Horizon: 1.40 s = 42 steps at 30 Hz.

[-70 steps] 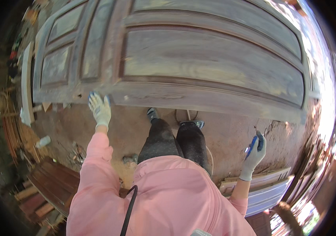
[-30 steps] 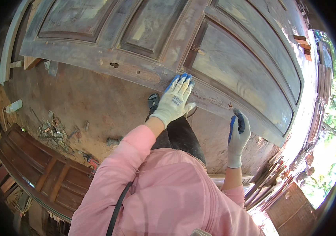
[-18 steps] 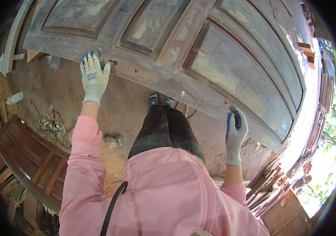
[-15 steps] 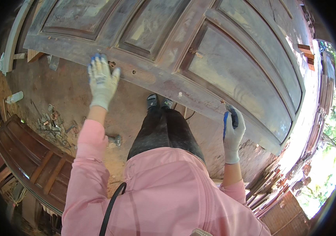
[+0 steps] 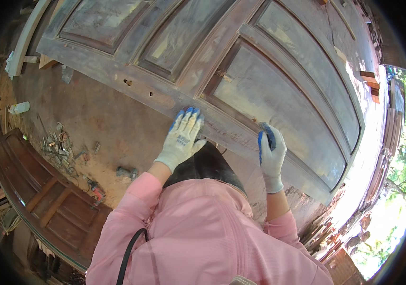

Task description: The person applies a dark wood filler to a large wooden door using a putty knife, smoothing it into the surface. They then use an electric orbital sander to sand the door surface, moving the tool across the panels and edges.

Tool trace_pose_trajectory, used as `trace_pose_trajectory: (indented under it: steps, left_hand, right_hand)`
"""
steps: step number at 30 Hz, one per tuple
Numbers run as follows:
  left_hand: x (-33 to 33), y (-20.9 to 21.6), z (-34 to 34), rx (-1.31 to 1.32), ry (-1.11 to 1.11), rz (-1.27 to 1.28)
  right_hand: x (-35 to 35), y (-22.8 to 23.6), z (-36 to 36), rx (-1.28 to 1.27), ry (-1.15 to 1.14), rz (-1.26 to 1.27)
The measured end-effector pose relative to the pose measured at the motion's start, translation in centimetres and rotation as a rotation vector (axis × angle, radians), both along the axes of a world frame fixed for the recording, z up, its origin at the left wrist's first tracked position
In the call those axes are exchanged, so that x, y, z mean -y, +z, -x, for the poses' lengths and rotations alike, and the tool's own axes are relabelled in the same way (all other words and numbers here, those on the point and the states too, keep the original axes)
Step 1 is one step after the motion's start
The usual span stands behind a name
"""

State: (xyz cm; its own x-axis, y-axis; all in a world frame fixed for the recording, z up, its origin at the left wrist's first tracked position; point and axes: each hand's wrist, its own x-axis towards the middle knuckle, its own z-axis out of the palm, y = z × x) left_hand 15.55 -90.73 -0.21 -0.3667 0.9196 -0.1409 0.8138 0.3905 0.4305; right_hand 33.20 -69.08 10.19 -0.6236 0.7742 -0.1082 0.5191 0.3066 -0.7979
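A large wooden door [image 5: 165, 97] with raised panels and a dusty, patchy grey-brown surface lies in front of me. Two small holes pierce its near rail. My left hand [image 5: 182, 137], in a white glove with blue fingertips, rests with fingers extended on that rail's near edge. Farther right, my right hand [image 5: 273, 152], gloved likewise, is curled at the rail beside the big right-hand panel. Its fingers are bent in with thumb close to them; whatever they hold, if anything, is hidden. Dark smudges show on the right glove's fingers.
A second, reddish-brown panelled door [image 5: 46, 190] leans low on the left. Scraps [image 5: 58, 145] and a red-and-grey power tool [image 5: 97, 191] lie on the dirt floor near a white bottle [image 5: 19, 108]. Stacked boards [image 5: 390, 123] stand at the right.
My left hand has slid right along the door's near rail, past the two holes. My right hand has shifted slightly left, still curled. The view has shifted a little.
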Motion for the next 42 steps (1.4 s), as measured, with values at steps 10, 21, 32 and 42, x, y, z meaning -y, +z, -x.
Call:
trace_pose_trajectory:
  steps: [10, 21, 32, 42]
  left_hand:
    - [2.9, 0.2, 3.3, -0.251, 0.225, 0.084]
    - [5.0, 1.7, 0.9, -0.044, 0.136, -0.126]
    - [25.0, -3.9, 5.2, 0.059, 0.603, 0.122]
    - [39.8, -7.8, 5.6, 0.462, 1.058, 0.332]
  right_hand:
    - [-1.1, -0.7, 1.3, -0.039, 0.094, -0.088]
    - [3.3, -1.1, 5.9, 0.017, 0.183, -0.038]
    - [9.8, -3.0, 12.5, 0.041, 0.239, 0.081]
    - [14.6, -4.2, 21.4, 0.024, 0.317, 0.151]
